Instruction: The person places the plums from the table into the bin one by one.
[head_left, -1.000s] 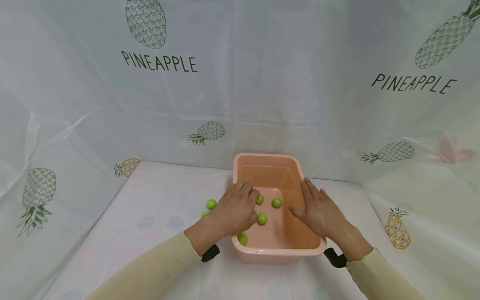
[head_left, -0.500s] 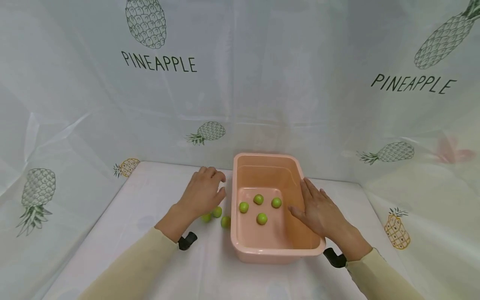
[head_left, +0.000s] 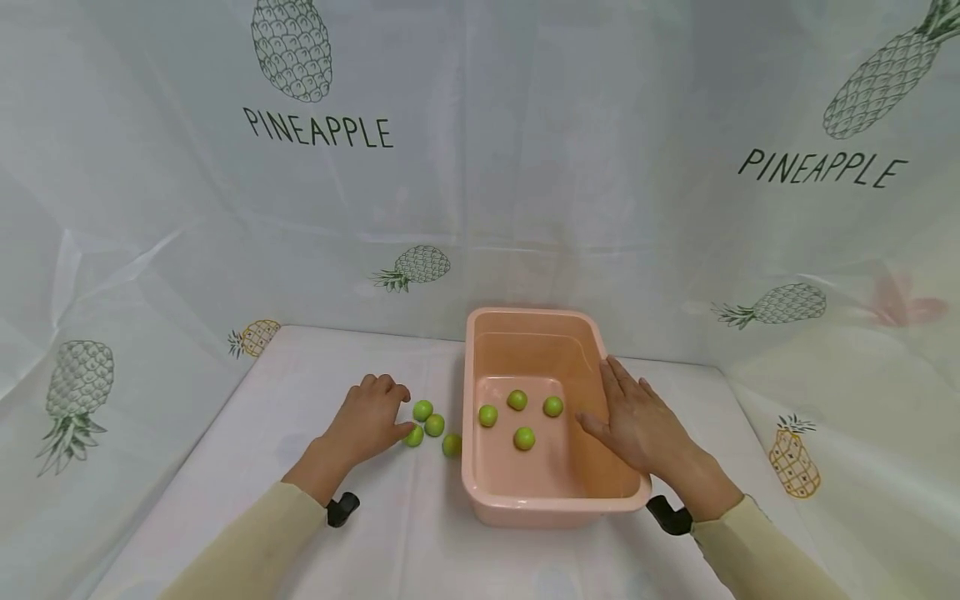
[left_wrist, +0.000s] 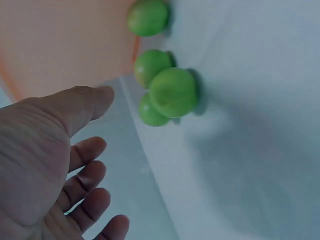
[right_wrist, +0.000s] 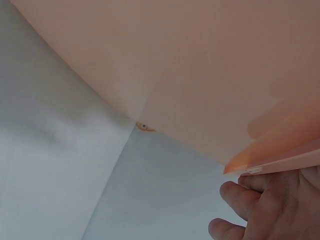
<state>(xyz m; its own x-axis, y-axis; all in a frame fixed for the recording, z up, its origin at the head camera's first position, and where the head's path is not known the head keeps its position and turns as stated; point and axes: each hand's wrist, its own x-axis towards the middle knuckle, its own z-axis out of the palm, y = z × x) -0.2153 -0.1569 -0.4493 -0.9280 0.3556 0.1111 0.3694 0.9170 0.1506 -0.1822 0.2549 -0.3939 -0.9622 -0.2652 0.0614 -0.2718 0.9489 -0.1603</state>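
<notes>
In the head view a pink plastic bin (head_left: 546,505) stands on the table. Several small round green fruits (head_left: 524,438), lime-like, lie on its floor. Several more green fruits (head_left: 434,425) sit on the table just left of the bin. My left hand (head_left: 363,427) holds nothing and hovers at the left of this group, fingers bent loosely and thumb towards the nearest fruit. The left wrist view shows its thumb apart from the clustered fruits (left_wrist: 173,93). My right hand (head_left: 643,421) rests along the bin's right rim, its fingers straight; the right wrist view shows fingers (right_wrist: 241,197) beneath the rim.
A white sheet covers the table (head_left: 315,367). Pale curtains (head_left: 562,167) printed with pineapples rise behind it and at both sides. The bin's far end stands close to the back curtain.
My left hand leaves the bin, where one more fruit now lies on the floor, and moves left over the rim, then down beside the table fruits. The right hand stays on the rim.
</notes>
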